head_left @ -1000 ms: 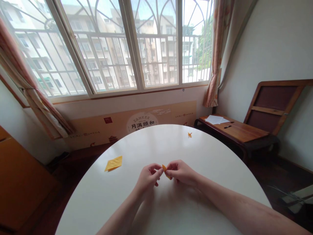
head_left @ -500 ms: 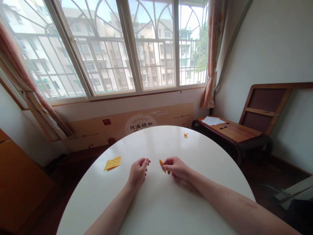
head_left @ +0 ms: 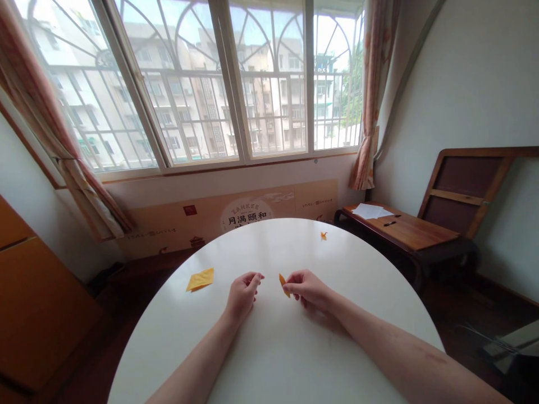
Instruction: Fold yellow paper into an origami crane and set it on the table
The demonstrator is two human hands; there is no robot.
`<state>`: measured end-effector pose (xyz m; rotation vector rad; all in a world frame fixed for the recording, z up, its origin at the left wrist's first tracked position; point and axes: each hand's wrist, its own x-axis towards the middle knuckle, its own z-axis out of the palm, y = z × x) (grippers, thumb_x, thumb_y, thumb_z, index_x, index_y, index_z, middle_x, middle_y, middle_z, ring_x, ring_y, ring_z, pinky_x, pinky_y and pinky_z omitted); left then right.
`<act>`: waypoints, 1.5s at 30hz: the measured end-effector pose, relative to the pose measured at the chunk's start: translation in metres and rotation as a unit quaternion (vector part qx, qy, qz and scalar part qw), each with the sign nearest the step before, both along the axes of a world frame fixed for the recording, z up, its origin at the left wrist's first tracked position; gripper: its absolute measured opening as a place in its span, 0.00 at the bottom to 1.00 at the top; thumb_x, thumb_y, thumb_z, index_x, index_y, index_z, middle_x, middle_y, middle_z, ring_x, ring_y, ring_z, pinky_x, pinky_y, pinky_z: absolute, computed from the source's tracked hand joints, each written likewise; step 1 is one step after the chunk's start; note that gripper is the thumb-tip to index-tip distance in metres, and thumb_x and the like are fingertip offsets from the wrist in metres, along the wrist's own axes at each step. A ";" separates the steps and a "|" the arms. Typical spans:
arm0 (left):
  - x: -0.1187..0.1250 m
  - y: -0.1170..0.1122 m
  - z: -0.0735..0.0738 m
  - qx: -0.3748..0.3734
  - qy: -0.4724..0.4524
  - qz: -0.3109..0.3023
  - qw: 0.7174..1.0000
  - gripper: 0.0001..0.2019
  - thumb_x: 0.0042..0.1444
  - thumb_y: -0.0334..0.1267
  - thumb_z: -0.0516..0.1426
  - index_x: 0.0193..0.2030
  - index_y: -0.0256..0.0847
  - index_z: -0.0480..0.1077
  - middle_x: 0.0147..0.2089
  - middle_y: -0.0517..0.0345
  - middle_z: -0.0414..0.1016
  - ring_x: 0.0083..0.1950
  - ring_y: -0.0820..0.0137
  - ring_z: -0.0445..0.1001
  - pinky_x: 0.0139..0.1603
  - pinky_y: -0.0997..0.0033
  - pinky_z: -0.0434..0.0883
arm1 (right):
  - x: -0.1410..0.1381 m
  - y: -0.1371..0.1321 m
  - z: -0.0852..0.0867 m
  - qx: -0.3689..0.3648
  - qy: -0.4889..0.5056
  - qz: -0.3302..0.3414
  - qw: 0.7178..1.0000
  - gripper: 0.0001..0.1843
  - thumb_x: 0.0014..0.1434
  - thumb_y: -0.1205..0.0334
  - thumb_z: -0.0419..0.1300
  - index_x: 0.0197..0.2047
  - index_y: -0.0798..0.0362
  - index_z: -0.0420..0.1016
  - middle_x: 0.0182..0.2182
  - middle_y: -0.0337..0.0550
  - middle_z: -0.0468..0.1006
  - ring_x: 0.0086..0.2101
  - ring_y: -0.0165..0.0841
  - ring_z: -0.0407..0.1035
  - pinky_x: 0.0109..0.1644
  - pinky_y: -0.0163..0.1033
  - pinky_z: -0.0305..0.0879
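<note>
Between the thumb and fingers of my right hand is a small folded piece of orange-yellow paper, narrow and pointed at its ends. My left hand rests to the left of it, its fingers curled and the thumb against the forefinger, with nothing showing in them. A gap of bare table separates the two hands. Farther left on the white round table lies a flat folded yellow paper. A tiny orange origami figure stands near the table's far edge, right of centre.
Beyond the table to the right is a low wooden table with white papers and a dark pen. A printed cardboard panel leans below the window. An orange-brown cabinet stands at the left.
The whole view has shifted slightly, so everything appears a little farther right. My hands and the folded paper keep nearly the same pose.
</note>
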<state>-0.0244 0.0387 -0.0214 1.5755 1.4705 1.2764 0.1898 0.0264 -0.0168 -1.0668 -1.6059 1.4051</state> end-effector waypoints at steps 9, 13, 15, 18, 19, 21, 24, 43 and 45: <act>-0.001 0.000 -0.001 0.004 0.016 -0.009 1.000 0.20 0.49 0.51 0.54 0.32 0.35 0.78 0.26 0.57 0.70 0.21 0.74 0.65 0.16 0.77 0.63 | 0.000 0.001 -0.001 -0.008 -0.004 -0.003 1.000 0.10 0.51 0.57 0.63 0.28 0.55 0.74 0.20 0.35 0.69 0.18 0.25 0.60 0.17 0.28 0.54; -0.001 0.001 -0.001 0.005 0.025 -0.013 1.000 0.20 0.50 0.50 0.54 0.33 0.35 0.78 0.26 0.57 0.70 0.21 0.74 0.65 0.17 0.77 0.63 | 0.001 0.001 0.000 -0.008 -0.004 0.001 1.000 0.10 0.51 0.57 0.63 0.27 0.56 0.74 0.20 0.35 0.69 0.17 0.24 0.59 0.18 0.29 0.54; -0.001 0.001 -0.002 0.006 0.030 -0.018 0.999 0.19 0.50 0.50 0.54 0.33 0.35 0.78 0.26 0.57 0.70 0.21 0.74 0.65 0.17 0.77 0.63 | 0.002 0.001 -0.001 -0.010 -0.005 0.005 1.000 0.10 0.51 0.57 0.63 0.27 0.56 0.74 0.20 0.35 0.69 0.17 0.23 0.59 0.18 0.29 0.53; 0.000 0.000 -0.003 0.006 0.038 -0.026 0.999 0.19 0.51 0.49 0.54 0.32 0.35 0.78 0.25 0.58 0.70 0.21 0.74 0.65 0.18 0.77 0.63 | 0.004 0.001 -0.001 -0.012 -0.004 0.008 1.000 0.10 0.51 0.57 0.63 0.26 0.56 0.73 0.20 0.35 0.69 0.17 0.23 0.59 0.18 0.29 0.53; 0.001 -0.001 -0.004 0.006 0.040 -0.030 0.999 0.18 0.52 0.49 0.54 0.32 0.36 0.78 0.25 0.59 0.70 0.21 0.74 0.65 0.18 0.77 0.63 | 0.004 0.001 -0.001 -0.012 -0.003 0.010 1.000 0.10 0.51 0.57 0.63 0.26 0.56 0.73 0.20 0.35 0.69 0.17 0.23 0.59 0.18 0.29 0.54; 0.003 -0.003 -0.004 0.005 0.044 -0.039 0.998 0.18 0.52 0.48 0.54 0.32 0.36 0.78 0.25 0.59 0.70 0.21 0.74 0.65 0.18 0.77 0.63 | 0.004 -0.001 0.000 -0.012 0.001 0.012 1.000 0.10 0.51 0.57 0.63 0.26 0.55 0.72 0.20 0.35 0.69 0.18 0.23 0.59 0.19 0.29 0.53; 0.006 -0.008 -0.003 0.002 0.051 -0.062 0.997 0.16 0.53 0.46 0.54 0.32 0.36 0.78 0.24 0.59 0.70 0.21 0.73 0.66 0.19 0.77 0.64 | 0.004 -0.003 0.002 -0.010 0.006 0.010 1.000 0.11 0.51 0.56 0.62 0.25 0.55 0.71 0.20 0.34 0.67 0.18 0.23 0.58 0.19 0.29 0.52; 0.028 -0.037 0.016 0.057 0.043 -0.146 0.987 0.08 0.54 0.41 0.61 0.32 0.37 0.77 0.31 0.54 0.78 0.28 0.70 0.72 0.19 0.78 0.71 | -0.004 -0.008 -0.001 -0.016 0.088 0.013 0.996 0.23 0.51 0.42 0.67 0.34 0.56 0.80 0.21 0.37 0.68 0.21 0.26 0.61 0.21 0.31 0.58; 0.028 -0.037 0.017 0.073 0.058 -0.144 0.985 0.07 0.54 0.40 0.61 0.32 0.38 0.77 0.31 0.53 0.78 0.29 0.70 0.73 0.21 0.77 0.72 | -0.005 -0.009 -0.001 -0.006 0.095 0.006 0.995 0.22 0.50 0.43 0.68 0.34 0.57 0.81 0.22 0.38 0.70 0.23 0.27 0.62 0.22 0.32 0.60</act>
